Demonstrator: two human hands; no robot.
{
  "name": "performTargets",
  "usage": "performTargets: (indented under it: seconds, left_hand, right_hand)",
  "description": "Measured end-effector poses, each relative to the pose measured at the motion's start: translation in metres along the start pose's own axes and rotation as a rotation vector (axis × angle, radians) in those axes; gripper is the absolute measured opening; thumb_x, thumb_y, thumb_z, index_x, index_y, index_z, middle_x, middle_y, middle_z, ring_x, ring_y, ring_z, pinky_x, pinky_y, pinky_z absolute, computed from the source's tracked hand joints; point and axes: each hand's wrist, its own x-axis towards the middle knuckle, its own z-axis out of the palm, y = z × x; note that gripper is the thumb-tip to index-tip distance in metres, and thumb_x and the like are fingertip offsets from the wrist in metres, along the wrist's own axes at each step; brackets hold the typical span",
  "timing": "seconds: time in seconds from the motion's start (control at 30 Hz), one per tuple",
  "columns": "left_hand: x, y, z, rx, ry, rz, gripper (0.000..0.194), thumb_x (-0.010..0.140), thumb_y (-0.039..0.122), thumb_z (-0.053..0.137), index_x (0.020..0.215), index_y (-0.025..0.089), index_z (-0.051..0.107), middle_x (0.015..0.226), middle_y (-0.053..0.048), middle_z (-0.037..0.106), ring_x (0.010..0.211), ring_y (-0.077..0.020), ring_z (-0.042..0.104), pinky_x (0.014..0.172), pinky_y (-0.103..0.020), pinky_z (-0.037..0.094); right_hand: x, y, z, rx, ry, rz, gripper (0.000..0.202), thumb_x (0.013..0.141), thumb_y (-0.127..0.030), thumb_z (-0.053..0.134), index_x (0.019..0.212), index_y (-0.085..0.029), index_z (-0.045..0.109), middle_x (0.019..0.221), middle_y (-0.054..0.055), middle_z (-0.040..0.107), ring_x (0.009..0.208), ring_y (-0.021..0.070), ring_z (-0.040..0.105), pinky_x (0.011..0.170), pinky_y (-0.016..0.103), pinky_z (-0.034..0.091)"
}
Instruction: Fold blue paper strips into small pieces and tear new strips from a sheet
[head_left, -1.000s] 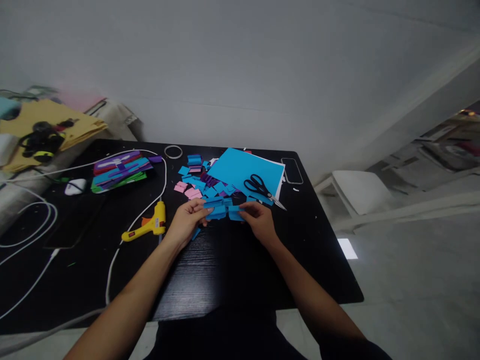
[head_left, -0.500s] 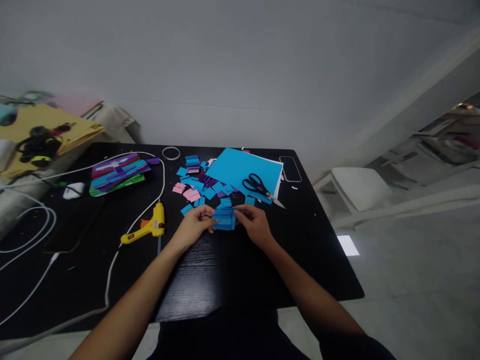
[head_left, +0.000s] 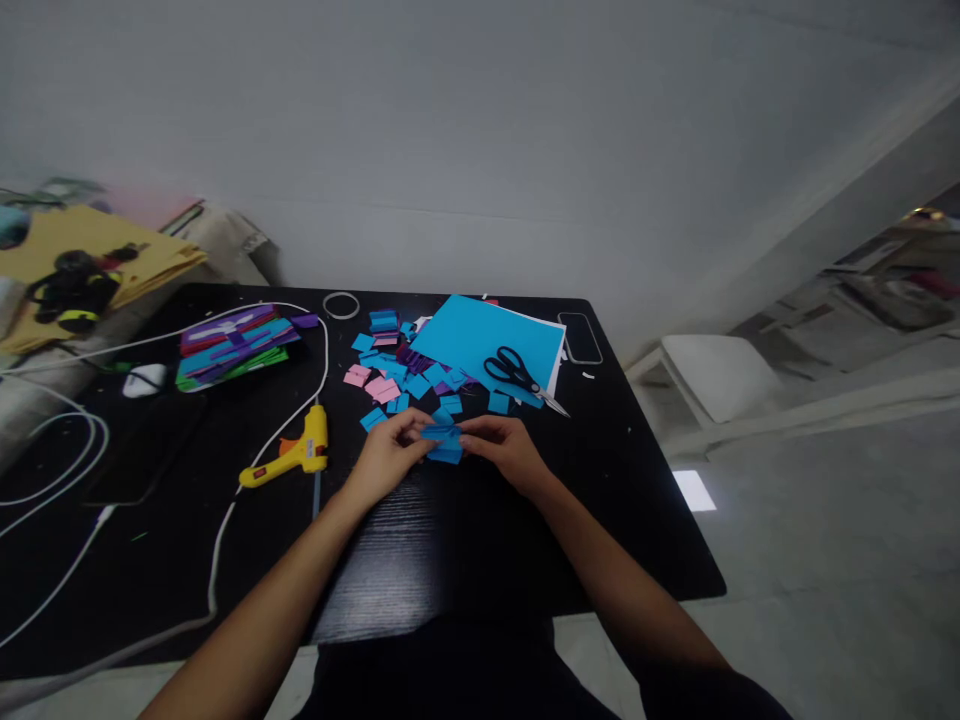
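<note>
Between my two hands is a small piece of folded blue paper point(head_left: 445, 446), held low over the black table. My left hand point(head_left: 390, 450) pinches its left side, thumb in front. At its right side, my right hand point(head_left: 502, 448) grips the edge between thumb and fingers. Just beyond my hands lies a scatter of cut paper pieces, blue ones point(head_left: 418, 386) and a few pink ones point(head_left: 383, 389). A large blue sheet point(head_left: 469, 330) rests behind them on white paper, with black-handled scissors point(head_left: 517, 372) lying across its near right corner.
Left of my hands lies a yellow glue gun point(head_left: 308, 449) beside a white cable point(head_left: 220, 540). Farther left are a stack of coloured paper strips point(head_left: 238, 345), a white earbud case point(head_left: 145, 380) and a dark phone point(head_left: 146, 455). A clear phone case point(head_left: 580, 338) sits at the back right.
The blue paper has turned and looks narrower between my hands. My right hand has shifted slightly to the left, closer to my left hand.
</note>
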Motion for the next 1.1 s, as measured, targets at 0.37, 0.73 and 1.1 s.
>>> performTargets:
  seconds: [0.37, 0.73, 1.1]
  left_hand:
    - [-0.003, 0.019, -0.006, -0.547, -0.016, -0.102, 0.033, 0.069, 0.029, 0.09, 0.071, 0.017, 0.059, 0.051, 0.008, 0.053, 0.039, -0.0048, 0.045, 0.04, -0.016, 0.037]
    - [0.01, 0.017, -0.014, -0.822, 0.181, -0.082, 0.033, 0.068, 0.021, 0.085, 0.064, 0.017, 0.052, 0.054, 0.006, 0.051, 0.044, -0.0033, 0.045, 0.042, -0.013, 0.038]
    - [0.008, 0.018, -0.013, -0.687, 0.157, -0.077, 0.029, 0.068, 0.03, 0.086, 0.072, 0.017, 0.06, 0.051, 0.007, 0.05, 0.044, -0.0044, 0.043, 0.043, -0.015, 0.036]
  right_hand:
    - [0.005, 0.006, -0.002, 0.031, -0.031, 0.012, 0.026, 0.076, -0.039, 0.086, 0.091, -0.02, 0.079, 0.086, 0.003, 0.078, 0.079, 0.0198, 0.074, 0.076, 0.035, 0.061]
    - [0.022, 0.013, 0.035, -1.246, 0.126, -0.377, 0.06, 0.089, -0.034, 0.075, 0.143, -0.013, 0.058, 0.131, 0.021, 0.06, 0.121, 0.0361, 0.056, 0.103, 0.054, 0.051]
    - [0.02, -0.001, 0.038, -0.797, 0.2, -0.313, 0.035, 0.085, -0.025, 0.067, 0.119, -0.019, 0.068, 0.114, 0.013, 0.072, 0.104, 0.0271, 0.068, 0.091, 0.043, 0.058]
